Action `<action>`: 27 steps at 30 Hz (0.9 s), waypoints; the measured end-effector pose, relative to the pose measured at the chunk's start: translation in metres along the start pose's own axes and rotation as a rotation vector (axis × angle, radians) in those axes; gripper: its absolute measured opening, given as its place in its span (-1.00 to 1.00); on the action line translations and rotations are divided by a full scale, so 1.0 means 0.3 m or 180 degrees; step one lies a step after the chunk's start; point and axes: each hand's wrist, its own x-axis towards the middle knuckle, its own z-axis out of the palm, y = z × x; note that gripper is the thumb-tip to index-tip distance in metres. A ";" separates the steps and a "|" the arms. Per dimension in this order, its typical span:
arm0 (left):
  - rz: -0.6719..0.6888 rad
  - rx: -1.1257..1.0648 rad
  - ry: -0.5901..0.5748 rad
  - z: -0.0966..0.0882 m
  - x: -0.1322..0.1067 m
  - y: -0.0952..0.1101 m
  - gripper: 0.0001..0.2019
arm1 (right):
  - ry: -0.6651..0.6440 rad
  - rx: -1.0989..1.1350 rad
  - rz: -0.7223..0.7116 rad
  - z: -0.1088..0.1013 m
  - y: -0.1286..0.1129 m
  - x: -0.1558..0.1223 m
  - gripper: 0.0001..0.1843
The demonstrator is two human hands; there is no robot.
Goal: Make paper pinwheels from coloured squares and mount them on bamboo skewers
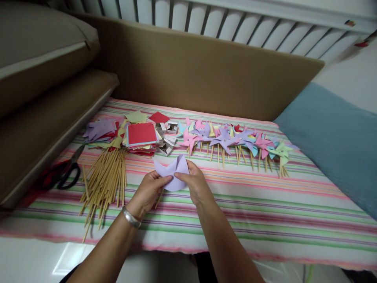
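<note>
Between both hands is a lavender paper pinwheel piece [173, 182], its corners curled up over the striped cloth. My left hand [149, 188] pinches its left side with the thumb on top. At the right side, my right hand [196, 181] grips it, thumb pressed near the middle. A thin wooden stick [159, 199] shows just under the paper by my left hand; I cannot tell whether it is attached. Beyond the hands lie small open boxes [167, 144] and a stack of square papers [141, 134], red on top.
Finished pinwheels [225, 139] on sticks lie in a row at the back right. Left of the hands are a heap of wooden sticks [107, 177], black-handled scissors [69, 173] and cut lavender papers [100, 130]. A brown board [200, 70] stands behind; a blue cushion [332, 145] is at right.
</note>
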 end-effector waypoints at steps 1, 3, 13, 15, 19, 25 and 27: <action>0.0015 -0.0009 0.0037 0.000 0.000 0.001 -0.73 | -0.0017 -0.0009 0.0005 -0.001 0.004 0.001 -0.58; 0.0028 -0.0005 0.0070 -0.001 0.001 0.003 -0.71 | -0.0030 -0.0020 0.0032 -0.001 0.009 0.002 -0.58; 0.0061 0.0080 0.0341 -0.021 0.009 -0.001 -0.72 | -0.0109 -0.0208 0.0099 0.016 0.014 -0.007 -0.54; 0.0087 0.0071 0.0525 -0.037 0.015 0.009 -0.75 | -0.0161 -0.0408 0.0059 0.011 0.014 -0.007 -0.47; 0.0176 0.0004 0.0659 -0.083 0.027 0.045 -0.78 | -0.0050 -0.1146 -0.0615 -0.003 0.008 -0.015 -0.54; 0.0281 -0.0006 0.0778 -0.108 0.022 0.097 -0.75 | -0.0530 -0.2378 -0.1903 -0.012 0.001 -0.037 -0.67; 0.0263 -0.0010 0.0760 -0.107 0.019 0.103 -0.75 | -0.0651 -0.2576 -0.1999 -0.012 0.003 -0.038 -0.65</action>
